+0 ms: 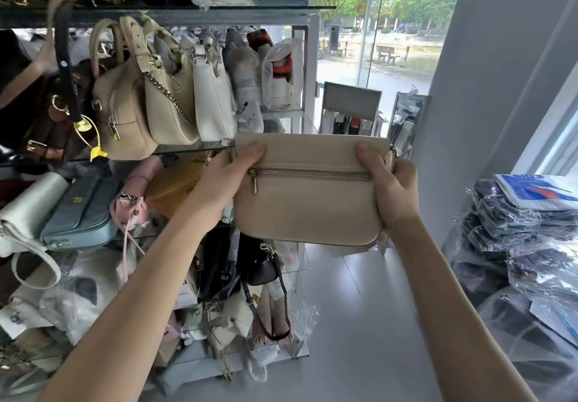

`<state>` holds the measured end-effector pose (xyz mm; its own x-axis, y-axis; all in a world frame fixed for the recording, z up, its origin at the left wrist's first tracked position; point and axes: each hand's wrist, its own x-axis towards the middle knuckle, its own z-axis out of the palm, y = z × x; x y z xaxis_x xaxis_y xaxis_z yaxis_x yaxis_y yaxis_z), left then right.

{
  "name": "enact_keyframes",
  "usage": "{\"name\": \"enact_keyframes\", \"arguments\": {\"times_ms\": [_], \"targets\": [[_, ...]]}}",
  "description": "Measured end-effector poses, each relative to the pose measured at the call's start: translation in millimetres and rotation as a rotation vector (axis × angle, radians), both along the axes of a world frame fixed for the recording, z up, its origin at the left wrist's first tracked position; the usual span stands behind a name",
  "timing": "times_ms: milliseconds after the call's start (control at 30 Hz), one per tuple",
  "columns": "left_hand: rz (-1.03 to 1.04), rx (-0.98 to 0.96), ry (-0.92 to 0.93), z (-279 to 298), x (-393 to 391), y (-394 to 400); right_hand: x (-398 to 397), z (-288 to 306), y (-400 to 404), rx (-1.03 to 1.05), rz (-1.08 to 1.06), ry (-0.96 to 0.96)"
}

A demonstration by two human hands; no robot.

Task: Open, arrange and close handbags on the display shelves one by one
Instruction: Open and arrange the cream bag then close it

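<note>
I hold a small beige handbag (308,204) in the air in front of the glass display shelves (175,15). Its flat side faces me, with a silver zipper running across and the pull at the left end; the zipper looks closed. My left hand (223,179) grips the bag's left edge, thumb on the upper left corner. My right hand (392,187) grips the right edge, thumb on the upper right corner. The fingers of both hands are hidden behind the bag.
The shelves at left are crowded with bags: cream handbags (147,101), a white one (212,98), a light blue clutch (78,214), a black bag (261,265) lower down. Plastic-wrapped dark goods (525,232) are stacked at right. A glass wall stands behind.
</note>
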<state>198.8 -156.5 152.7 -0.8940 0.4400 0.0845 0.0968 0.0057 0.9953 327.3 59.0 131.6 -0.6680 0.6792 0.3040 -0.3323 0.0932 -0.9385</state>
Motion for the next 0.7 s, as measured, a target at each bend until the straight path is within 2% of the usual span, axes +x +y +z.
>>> {"name": "enact_keyframes", "arguments": {"times_ms": [67,133,233,300,433,567,633,700], "targets": [[-0.017,-0.332,0.008,-5.2,-5.7,3.4,-0.4,-3.5,-11.7,0.208,-0.139,0.020],[-0.076,-0.473,-0.078,-7.6,-7.2,7.8,-3.3,-11.6,-26.2,0.504,-0.332,0.050],[-0.282,-0.328,-0.279,-1.3,-3.6,17.1,-10.4,-30.9,-46.8,0.918,-0.534,0.169],[-0.356,-0.298,-0.296,3.6,0.2,24.6,-14.3,-51.2,-59.9,1.053,-0.558,0.250],[-0.159,-0.331,-0.183,-6.9,-2.0,39.1,-12.7,-85.9,-91.1,1.117,-0.586,0.293],[-0.113,-0.356,-0.162,-17.1,-13.6,32.8,-12.3,-96.5,-96.2,1.254,-0.442,0.209],[-0.134,-0.346,-0.155,-17.4,-15.7,30.8,-10.5,-94.7,-90.6,1.266,-0.236,0.212],[-0.154,-0.337,-0.112,-16.1,-16.0,28.7,-8.6,-88.2,-83.5,1.192,-0.032,0.190]]}}
